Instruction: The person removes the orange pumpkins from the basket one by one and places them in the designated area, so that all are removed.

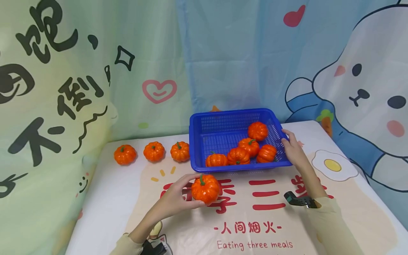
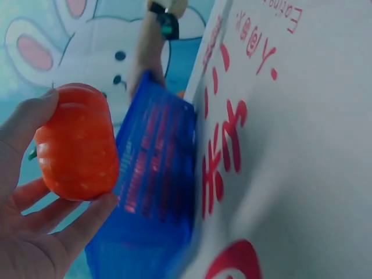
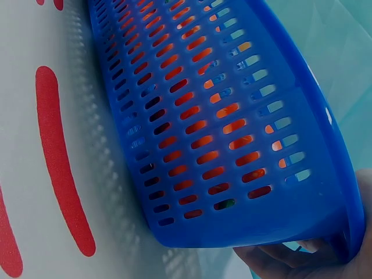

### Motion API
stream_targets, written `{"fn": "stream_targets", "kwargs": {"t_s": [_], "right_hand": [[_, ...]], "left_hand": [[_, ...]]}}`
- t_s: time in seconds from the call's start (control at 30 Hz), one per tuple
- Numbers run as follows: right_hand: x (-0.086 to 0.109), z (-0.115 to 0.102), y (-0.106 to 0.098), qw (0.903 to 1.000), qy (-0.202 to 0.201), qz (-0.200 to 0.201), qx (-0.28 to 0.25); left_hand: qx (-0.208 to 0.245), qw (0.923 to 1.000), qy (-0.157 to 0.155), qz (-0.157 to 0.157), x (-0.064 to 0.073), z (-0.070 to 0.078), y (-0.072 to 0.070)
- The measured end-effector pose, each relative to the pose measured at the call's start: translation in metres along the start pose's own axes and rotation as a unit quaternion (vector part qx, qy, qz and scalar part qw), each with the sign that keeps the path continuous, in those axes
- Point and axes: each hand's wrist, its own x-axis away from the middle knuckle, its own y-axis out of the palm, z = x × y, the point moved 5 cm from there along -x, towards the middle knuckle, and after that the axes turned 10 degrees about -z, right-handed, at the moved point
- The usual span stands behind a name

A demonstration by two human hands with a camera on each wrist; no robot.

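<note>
My left hand (image 1: 178,194) holds a small orange pumpkin (image 1: 205,189) with a green stem, thumb and fingers around its sides, in front of the blue basket's near wall. The left wrist view shows the same pumpkin (image 2: 78,142) gripped between thumb and fingertips. At the basket's right end, my right hand (image 1: 293,148) grips the rim of the blue plastic basket (image 1: 204,117). In the right wrist view its fingers (image 3: 273,258) curl under the rim at the corner. Several orange pumpkins (image 1: 238,156) lie inside the basket, mostly toward its right and front.
Left of the basket, three more pumpkins stand in a row: one at the far left (image 1: 125,154), one in the middle (image 1: 154,151) and one beside the basket wall (image 1: 180,151). A printed cloth (image 1: 255,219) covers the table. Behind it hangs a patterned curtain (image 1: 153,46).
</note>
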Motion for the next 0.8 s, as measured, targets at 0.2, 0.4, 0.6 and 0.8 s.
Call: {"fn": "stream_targets", "kwargs": {"t_s": [0.2, 0.4, 0.6, 0.8], "right_hand": [[0.001, 0.0, -0.001, 1.0, -0.004, 0.0, -0.002], [0.0, 0.0, 0.002, 1.0, -0.002, -0.002, -0.008], [0.002, 0.001, 0.005, 0.9999, -0.002, -0.007, -0.012], [0.002, 0.0, 0.002, 1.0, -0.003, -0.003, -0.005]], "left_hand": [[0.031, 0.9988, -0.029, 0.025, 0.016, -0.018, -0.006], [0.006, 0.9965, -0.05, 0.066, 0.034, -0.031, -0.029], [-0.032, 0.9829, -0.109, 0.145, 0.067, -0.057, -0.088], [-0.088, 0.9616, -0.167, 0.199, 0.099, -0.093, -0.144]]}}
